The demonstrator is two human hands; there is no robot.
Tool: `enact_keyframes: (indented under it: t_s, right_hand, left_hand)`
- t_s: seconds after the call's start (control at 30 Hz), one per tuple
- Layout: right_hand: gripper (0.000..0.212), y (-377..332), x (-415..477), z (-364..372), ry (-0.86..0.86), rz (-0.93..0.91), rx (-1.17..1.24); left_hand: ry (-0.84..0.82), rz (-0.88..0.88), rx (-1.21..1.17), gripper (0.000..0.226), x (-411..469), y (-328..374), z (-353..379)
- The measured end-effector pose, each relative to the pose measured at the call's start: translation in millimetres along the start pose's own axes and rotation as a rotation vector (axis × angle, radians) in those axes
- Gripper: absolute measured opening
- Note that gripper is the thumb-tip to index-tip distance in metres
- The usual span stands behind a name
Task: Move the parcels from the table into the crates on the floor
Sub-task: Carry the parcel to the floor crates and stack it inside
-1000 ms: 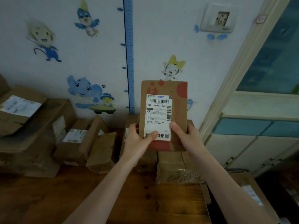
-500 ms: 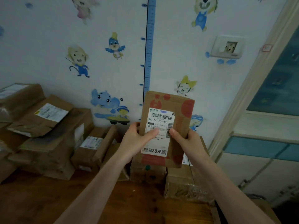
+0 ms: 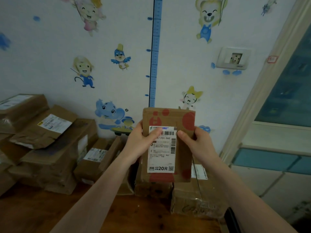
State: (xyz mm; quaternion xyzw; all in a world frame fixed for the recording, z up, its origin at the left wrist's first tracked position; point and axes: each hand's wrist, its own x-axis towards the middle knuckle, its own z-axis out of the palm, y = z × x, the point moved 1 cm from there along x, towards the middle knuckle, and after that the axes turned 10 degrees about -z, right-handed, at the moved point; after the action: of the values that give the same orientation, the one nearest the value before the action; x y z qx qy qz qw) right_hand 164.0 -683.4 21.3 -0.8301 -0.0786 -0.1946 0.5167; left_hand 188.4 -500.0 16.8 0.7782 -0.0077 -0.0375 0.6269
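Well, a pale wall (image 3: 50,39) covered in cartoon animal stickers, with a blue height ruler (image 3: 155,56) running up it, fills most of the room behind a brown wooden table (image 3: 33,214). Cardboard boxes (image 3: 50,158) are piled along the table's far side against the wall, highest at the left. In front of the middle boxes the parcel (image 3: 185,148), brown card with red dots, is held upright. The left grip (image 3: 139,143) clasps its left edge and the right grip (image 3: 200,145) its right edge, both thumbs lying across the top of its white shipping label (image 3: 161,157).
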Motion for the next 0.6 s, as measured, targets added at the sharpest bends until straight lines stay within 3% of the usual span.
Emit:
enact_keyframes:
  t_s: [0.13,0.3,0.4,0.47,0.53,0.6]
  right_hand:
    - [0.032,-5,6,-4,0.003,0.080,0.072]
    - [0.027,-6,4,-5,0.017,-0.043,-0.131]
    - [0.018,-7,1,-6,-0.025,-0.030,-0.035]
    - [0.039,-10,0,-6,-0.075,0.051,0.089]
    - [0.059,-14,1,-4,-0.067,0.196,0.224]
    - [0.057,-13,4,-4,-0.003,0.265,0.270]
  left_hand:
    - [0.054,0.061,0.063,0.029,3,-1,2]
    - [0.026,0.038,0.097,0.029,1,7,-1]
    - [-0.058,-0.085,-0.126,0.037,-2,19,-2]
    - [-0.042,-0.130,-0.234,0.045,-2,19,-2]
    - [-0.006,-0.112,-0.217,0.037,-4,16,-1]
    - [0.006,-0.079,-0.178,0.032,-5,12,1]
